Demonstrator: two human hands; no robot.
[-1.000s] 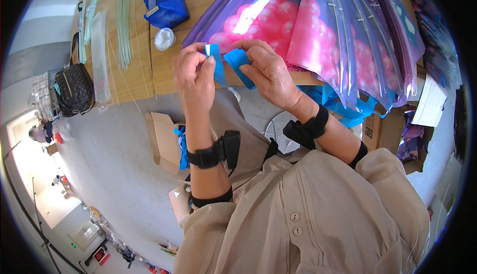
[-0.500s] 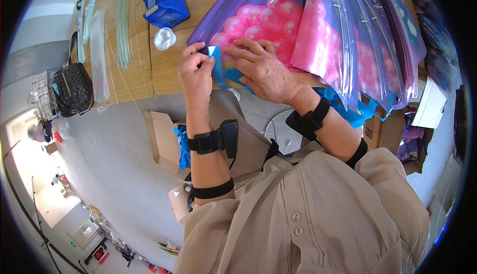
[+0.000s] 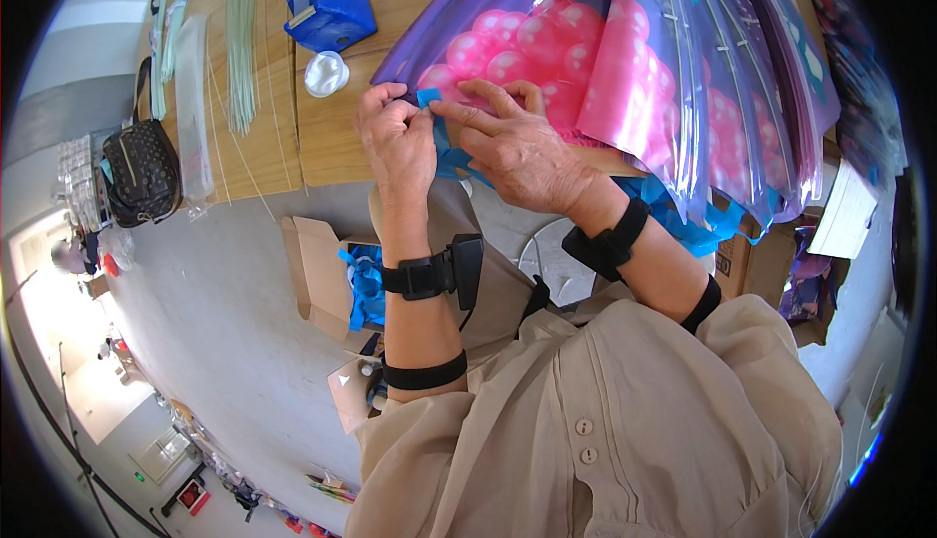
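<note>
A glossy purple plastic sheet (image 3: 429,36), printed with pink balloons, lies over the table edge in front of me. At its near left corner, my left hand (image 3: 395,148) is closed in a pinch on a blue ribbon (image 3: 429,97) and the sheet's edge. From the right, my right hand (image 3: 527,153) presses its forefinger against the ribbon's short end beside my left thumb, its other fingers curled over the sheet. More of the ribbon hangs between the hands, below the table edge. What my right thumb touches is hidden.
A blue tape dispenser (image 3: 337,11) and a small white cup (image 3: 326,75) stand on the wooden table (image 3: 278,162). Thin pale rods (image 3: 242,45) lie to the left, near a dark bag (image 3: 143,172). Below, an open cardboard box (image 3: 317,275) holds blue ribbon.
My right hand's forefinger has come left onto the ribbon near my left thumb. The ribbon's end is now folded up between the hands, and my left hand has shifted slightly right.
</note>
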